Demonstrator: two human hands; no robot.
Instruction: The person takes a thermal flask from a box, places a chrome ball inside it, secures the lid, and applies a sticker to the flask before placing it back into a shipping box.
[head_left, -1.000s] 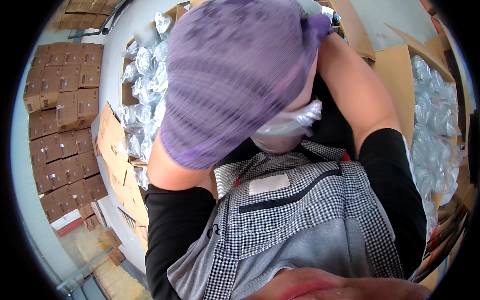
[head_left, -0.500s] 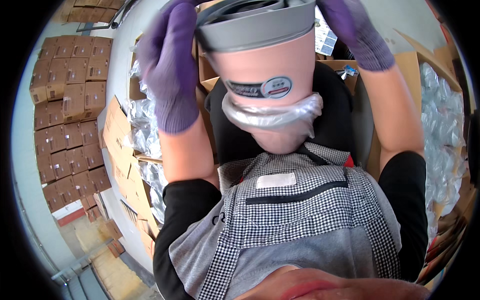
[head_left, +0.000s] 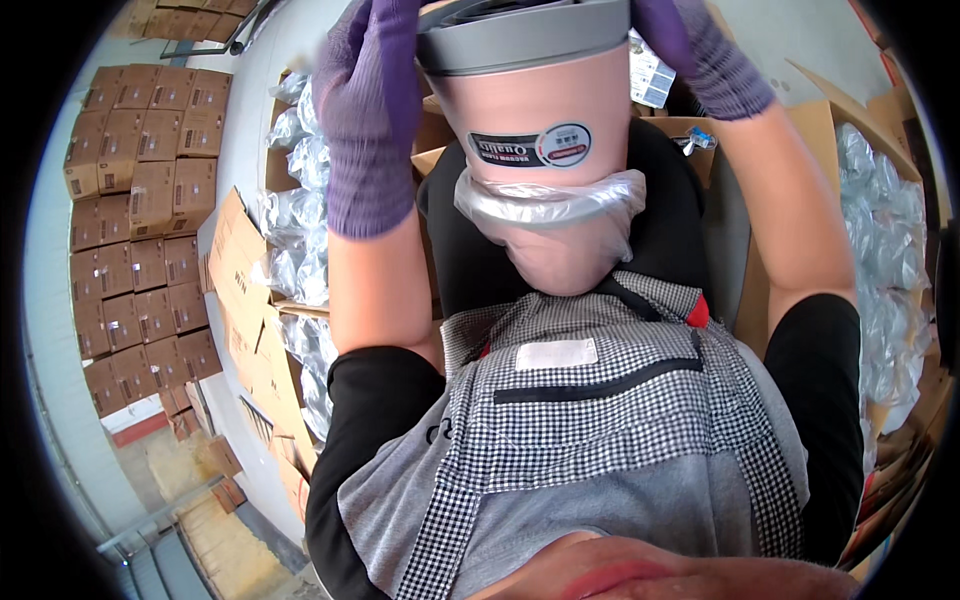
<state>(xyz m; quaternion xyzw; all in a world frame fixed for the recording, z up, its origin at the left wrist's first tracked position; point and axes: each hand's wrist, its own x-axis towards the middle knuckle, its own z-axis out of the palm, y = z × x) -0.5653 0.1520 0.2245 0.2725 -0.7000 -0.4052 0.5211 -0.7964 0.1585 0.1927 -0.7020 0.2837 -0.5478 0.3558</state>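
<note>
Head view — left hand (head_left: 372,95) and right hand (head_left: 700,55) flank one pink container (head_left: 545,105) — grips unclear.

Purple gloves (head_left: 372,180), black sleeves (head_left: 375,420) and a grey top (head_left: 620,495) are worn with a black-and-white checked apron (head_left: 590,430).

1. One purple-gloved left grip (head_left: 370,90) and one purple-gloved right grip (head_left: 690,50) made two, at the top of the frame.
2. There was one pink container (head_left: 530,105), upper centre.
3. One clear plastic wrap (head_left: 550,210) lay below centre of it.
4. One checked apron (head_left: 600,430) carried one pale patch (head_left: 556,354), one dark zip (head_left: 600,385).
5. Stacked cartons (head_left: 150,200) at left numbered over twenty.
6. Clear-bagged items (head_left: 880,240), left and right, were many, too crowded to count.
</note>
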